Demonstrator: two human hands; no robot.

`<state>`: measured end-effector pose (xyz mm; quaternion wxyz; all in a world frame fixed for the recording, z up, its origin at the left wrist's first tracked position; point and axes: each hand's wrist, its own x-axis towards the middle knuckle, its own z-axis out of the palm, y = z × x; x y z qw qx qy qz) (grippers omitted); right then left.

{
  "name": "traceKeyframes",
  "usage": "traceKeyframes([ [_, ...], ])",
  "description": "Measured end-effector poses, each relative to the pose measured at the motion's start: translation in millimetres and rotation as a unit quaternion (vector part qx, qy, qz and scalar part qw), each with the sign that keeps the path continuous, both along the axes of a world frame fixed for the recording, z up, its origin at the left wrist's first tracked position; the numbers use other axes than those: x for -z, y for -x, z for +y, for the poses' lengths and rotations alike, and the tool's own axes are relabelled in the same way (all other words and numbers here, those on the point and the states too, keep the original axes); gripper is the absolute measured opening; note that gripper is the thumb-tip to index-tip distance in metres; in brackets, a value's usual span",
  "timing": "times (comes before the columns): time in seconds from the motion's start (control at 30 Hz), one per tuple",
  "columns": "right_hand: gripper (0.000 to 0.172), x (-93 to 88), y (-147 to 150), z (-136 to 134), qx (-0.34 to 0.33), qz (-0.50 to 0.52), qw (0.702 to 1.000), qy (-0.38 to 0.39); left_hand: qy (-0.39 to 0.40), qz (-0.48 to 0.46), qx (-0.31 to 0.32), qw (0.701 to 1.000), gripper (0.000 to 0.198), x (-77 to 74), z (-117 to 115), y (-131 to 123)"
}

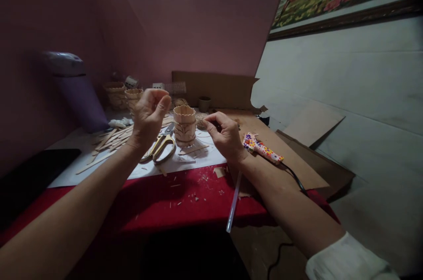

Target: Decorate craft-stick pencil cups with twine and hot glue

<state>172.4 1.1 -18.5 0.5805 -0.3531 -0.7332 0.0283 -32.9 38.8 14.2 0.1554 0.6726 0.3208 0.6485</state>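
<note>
My left hand (150, 112) is raised over the left part of the table, its thumb and fingertips pinched together. My right hand (226, 134) is lower, thumb against forefinger, near the coil of twine (201, 122). Whatever either pinch holds is too thin or hidden to make out. Between the hands a small wooden cup with a scalloped rim (184, 128) stands upright, untouched. Gold-handled scissors (164, 150) lie in front of it beside my left wrist. A flat wooden stick (193, 150) lies at the cup's foot.
Wooden sticks (110, 141) are spread on white paper at left, with more cups (115, 95) behind. A flower-patterned glue gun (262, 147) lies on cardboard (297, 167) at right, its cord trailing off. A clear glue stick (234, 205) overhangs the red cloth's (185, 209) front edge.
</note>
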Motion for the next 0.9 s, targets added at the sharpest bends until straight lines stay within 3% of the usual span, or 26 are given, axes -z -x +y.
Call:
traceKeyframes([
  [0.17, 0.015, 2.5, -2, 3, 0.044, -0.05, 0.998, -0.011, 0.221, -0.011, 0.047, 0.974, 0.105, 15.5, 16, 0],
  [0.33, 0.013, 2.7, -2, 4, 0.074, -0.066, 0.995, 0.002, 0.295, -0.052, 0.143, 0.943, 0.128, 27.9, 8, -13],
  [0.47, 0.013, 2.7, -3, 5, 0.092, -0.067, 0.993, 0.013, 0.297, -0.069, 0.18, 0.935, 0.119, 34.2, 10, -16],
  [0.63, 0.012, 2.7, -3, 5, 0.087, -0.062, 0.994, 0.007, 0.299, -0.075, 0.226, 0.924, 0.087, 35.5, 15, -12],
  [0.9, 0.015, -6.7, 0, -10, 0.07, -0.017, 0.997, -0.033, 0.336, -0.136, 0.377, 0.852, 0.052, 21.9, 6, 0],
])
